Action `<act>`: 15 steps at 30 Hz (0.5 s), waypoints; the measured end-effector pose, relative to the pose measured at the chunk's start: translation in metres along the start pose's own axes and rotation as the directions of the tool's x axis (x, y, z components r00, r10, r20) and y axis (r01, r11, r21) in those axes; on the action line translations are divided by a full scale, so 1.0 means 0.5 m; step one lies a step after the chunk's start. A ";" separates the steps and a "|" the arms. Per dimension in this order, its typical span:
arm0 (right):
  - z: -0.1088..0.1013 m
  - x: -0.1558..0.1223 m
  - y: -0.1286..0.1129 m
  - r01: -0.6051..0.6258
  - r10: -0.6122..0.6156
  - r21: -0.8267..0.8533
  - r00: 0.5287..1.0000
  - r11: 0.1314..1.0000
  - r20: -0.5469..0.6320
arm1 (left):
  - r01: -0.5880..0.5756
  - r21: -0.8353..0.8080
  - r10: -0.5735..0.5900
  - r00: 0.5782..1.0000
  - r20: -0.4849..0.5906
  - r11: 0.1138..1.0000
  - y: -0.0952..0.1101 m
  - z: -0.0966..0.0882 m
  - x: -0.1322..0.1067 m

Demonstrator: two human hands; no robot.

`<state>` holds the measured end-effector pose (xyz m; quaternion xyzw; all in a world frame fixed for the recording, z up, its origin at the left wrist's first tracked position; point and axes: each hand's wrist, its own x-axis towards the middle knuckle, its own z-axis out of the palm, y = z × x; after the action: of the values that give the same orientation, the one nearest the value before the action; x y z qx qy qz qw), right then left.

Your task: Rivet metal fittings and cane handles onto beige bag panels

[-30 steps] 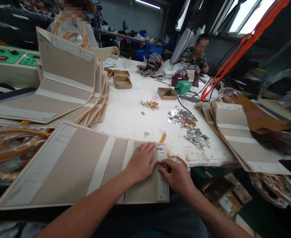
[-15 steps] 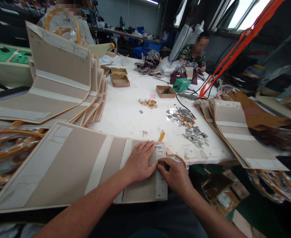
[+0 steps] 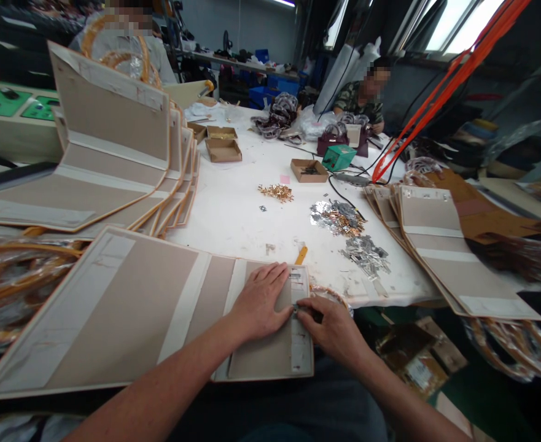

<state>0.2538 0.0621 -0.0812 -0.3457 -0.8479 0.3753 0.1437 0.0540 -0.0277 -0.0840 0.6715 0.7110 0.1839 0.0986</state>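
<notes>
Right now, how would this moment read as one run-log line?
left hand: flat on panel | right hand: pinching metal piece at panel edge | nearby: metal parts, yellow tool, on table

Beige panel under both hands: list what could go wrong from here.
1. The small metal fitting pinched by the right hand could slip or seat crooked on the beige panel.
2. The panel seems to overhang the table; if the flat left hand lifts, it may shift.

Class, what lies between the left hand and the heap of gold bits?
Head view: small metal pieces on the white table, past the left hand.
</notes>
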 end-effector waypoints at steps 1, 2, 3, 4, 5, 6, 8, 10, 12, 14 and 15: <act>-0.015 0.002 -0.011 -0.020 0.020 0.057 1.000 0.998 -0.006 | 0.004 -0.007 -0.004 1.000 0.005 1.000 0.000 -0.001 -0.001; -0.034 0.006 -0.027 -0.033 0.038 0.119 0.999 0.992 -0.037 | 0.010 -0.014 -0.009 1.000 0.012 1.000 0.000 -0.003 -0.001; -0.056 0.012 -0.045 -0.032 0.050 0.179 0.994 0.983 -0.097 | 0.014 -0.020 -0.014 1.000 0.017 1.000 0.001 -0.004 -0.002; -0.079 0.020 -0.066 -0.012 0.055 0.234 0.983 0.972 -0.174 | 0.018 -0.024 -0.018 1.000 0.021 1.000 0.001 -0.006 -0.002; -0.100 0.031 -0.087 0.034 0.045 0.288 0.964 0.957 -0.263 | 0.022 -0.025 -0.022 0.999 0.023 0.999 0.002 -0.008 -0.002; -0.119 0.044 -0.108 0.104 0.026 0.349 0.937 0.931 -0.349 | 0.026 -0.026 -0.025 0.999 0.027 0.999 0.003 -0.009 -0.001; -0.139 0.077 -0.140 0.296 -0.024 0.487 0.871 0.822 -0.490 | 0.035 -0.029 -0.034 0.999 0.042 0.999 0.005 -0.012 0.000; -0.131 0.116 -0.154 0.482 -0.053 0.588 0.800 0.650 -0.598 | 0.047 -0.036 -0.045 0.997 0.064 0.998 0.006 -0.014 0.001; -0.101 0.154 -0.150 0.555 -0.048 0.625 0.767 0.549 -0.640 | 0.057 -0.042 -0.054 0.996 0.076 0.997 0.007 -0.015 0.002; -0.070 0.184 -0.138 0.525 -0.031 0.663 0.796 0.534 -0.605 | 0.063 -0.046 -0.059 0.995 0.081 0.997 0.007 -0.016 0.001; -0.059 0.194 -0.134 0.498 -0.031 0.681 0.819 0.537 -0.574 | 0.063 -0.048 -0.059 0.995 0.085 0.997 0.007 -0.017 0.001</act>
<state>0.1667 0.1132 -0.0135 -0.1870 -0.5581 0.5885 0.5543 0.0538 -0.0280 -0.0750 0.6539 0.7215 0.1708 0.1508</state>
